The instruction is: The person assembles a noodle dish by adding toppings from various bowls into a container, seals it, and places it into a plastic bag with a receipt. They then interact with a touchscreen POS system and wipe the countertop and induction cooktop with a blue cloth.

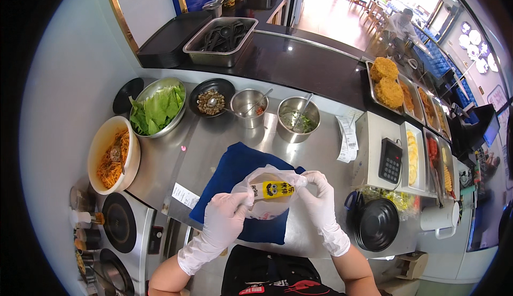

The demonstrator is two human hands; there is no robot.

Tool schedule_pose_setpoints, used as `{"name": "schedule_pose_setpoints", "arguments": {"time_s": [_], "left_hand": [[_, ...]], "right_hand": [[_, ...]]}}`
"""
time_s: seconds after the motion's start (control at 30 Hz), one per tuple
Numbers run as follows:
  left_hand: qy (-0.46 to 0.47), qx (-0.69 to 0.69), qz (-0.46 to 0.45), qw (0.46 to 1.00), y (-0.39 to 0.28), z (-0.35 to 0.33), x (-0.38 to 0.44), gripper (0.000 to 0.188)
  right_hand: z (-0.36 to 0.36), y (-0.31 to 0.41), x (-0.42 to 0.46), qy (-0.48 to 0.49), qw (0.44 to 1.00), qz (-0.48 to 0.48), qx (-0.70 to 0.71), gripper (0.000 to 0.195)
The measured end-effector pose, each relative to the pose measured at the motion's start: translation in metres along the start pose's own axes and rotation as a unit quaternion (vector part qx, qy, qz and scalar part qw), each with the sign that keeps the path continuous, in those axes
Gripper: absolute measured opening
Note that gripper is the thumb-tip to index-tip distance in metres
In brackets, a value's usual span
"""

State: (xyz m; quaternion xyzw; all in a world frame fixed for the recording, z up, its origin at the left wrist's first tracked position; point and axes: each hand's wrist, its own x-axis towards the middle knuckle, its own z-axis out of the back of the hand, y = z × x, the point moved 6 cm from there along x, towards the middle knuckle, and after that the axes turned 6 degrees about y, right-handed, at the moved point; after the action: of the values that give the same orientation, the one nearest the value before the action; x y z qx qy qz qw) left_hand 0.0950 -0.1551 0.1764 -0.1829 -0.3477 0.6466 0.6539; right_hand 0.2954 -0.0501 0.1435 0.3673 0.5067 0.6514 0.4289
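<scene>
Both my hands wear white gloves and pinch the rim of a translucent white plastic bag (266,207), one at each side. My left hand (228,215) grips the bag's left edge, and my right hand (316,199) its right edge. The bag's mouth gapes between them. Inside it lies a yellow packet (277,189) with a cartoon face and writing. Below the bag, a dark blue cloth (236,163) is spread on the steel counter (320,224). A paper slip (185,195) lies by the cloth's left edge.
Bowls of shredded carrot (134,151) and lettuce (182,115) stand left. Steel pots (249,121) (294,137) stand behind the cloth. Black bowls (376,226), a keypad device (390,160) and food trays (413,183) are at right. An induction cooker (140,232) is at lower left. A person (400,27) is in the background.
</scene>
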Motion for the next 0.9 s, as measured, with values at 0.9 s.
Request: {"name": "schedule_pose_setpoints", "arguments": {"time_s": [0.9], "left_hand": [[0.047, -0.049, -0.215, 0.974, 0.022, -0.050, 0.067, 0.015]], "right_hand": [[-0.059, -0.024, 0.017, 0.184, 0.980, 0.067, 0.032, 0.050]]}}
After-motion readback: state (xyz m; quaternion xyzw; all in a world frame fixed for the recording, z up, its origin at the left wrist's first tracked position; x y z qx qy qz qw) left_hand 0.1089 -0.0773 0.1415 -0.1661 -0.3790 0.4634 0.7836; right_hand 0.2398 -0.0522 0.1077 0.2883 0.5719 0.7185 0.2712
